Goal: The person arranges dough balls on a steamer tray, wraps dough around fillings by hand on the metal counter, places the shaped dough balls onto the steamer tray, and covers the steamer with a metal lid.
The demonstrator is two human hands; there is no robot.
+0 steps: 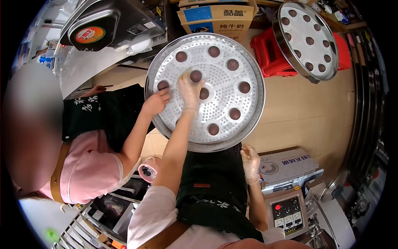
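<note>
A round metal steamer tray point(224, 101) with a perforated base carries several dark brown dough balls, most on pale round liners. My left hand point(189, 93), in a clear glove, reaches over its middle with fingers closed around a brown dough ball point(195, 76). Just beside that hand, another dough ball point(204, 93) rests on its liner. My right hand point(251, 164), also gloved, hangs below the tray's lower right rim by my dark apron point(215, 178). Its fingers are loosely bent and apart, with nothing visible in them.
A co-worker's bare hand point(156, 103) is at the tray's left side by a dough ball point(163, 85). A second filled tray point(309, 52) sits on a red stool point(265, 54). Cardboard boxes point(219, 18), a metal machine point(112, 29) and a control panel point(287, 211) stand around.
</note>
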